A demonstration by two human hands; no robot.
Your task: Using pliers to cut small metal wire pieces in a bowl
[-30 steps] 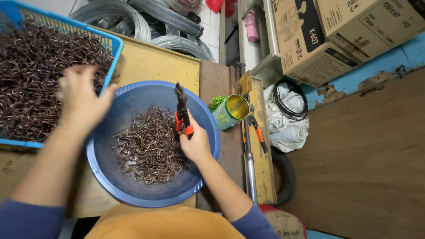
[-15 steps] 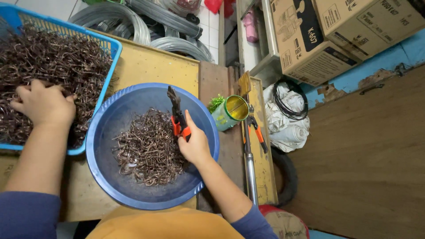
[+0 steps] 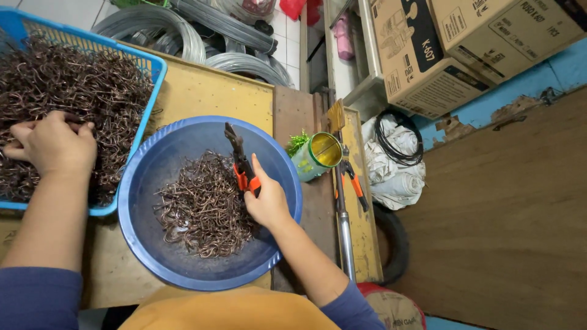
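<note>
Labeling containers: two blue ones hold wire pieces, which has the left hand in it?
The rectangular latticed blue basket at the left: the left hand rests on its wire pile. The round blue basin has only the right hand, holding pliers.

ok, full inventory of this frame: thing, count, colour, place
basin: 1, blue, round, centre of the bench
wire pieces: a pile, brown, in the basin
basket: 1, blue, left of the basin
wire hooks: a heap, dark brown, filling the basket
tin can: 1, green with gold inside, right of the basin
spare pliers: 1, orange handles, right of the can
wire coils: several, grey, behind the bench
cardboard boxes: 2, brown, top right
black cable: 1 coil, on white cloth
left hand: in the basket's heap
right hand: over the basin, gripping pliers with orange handles
</note>
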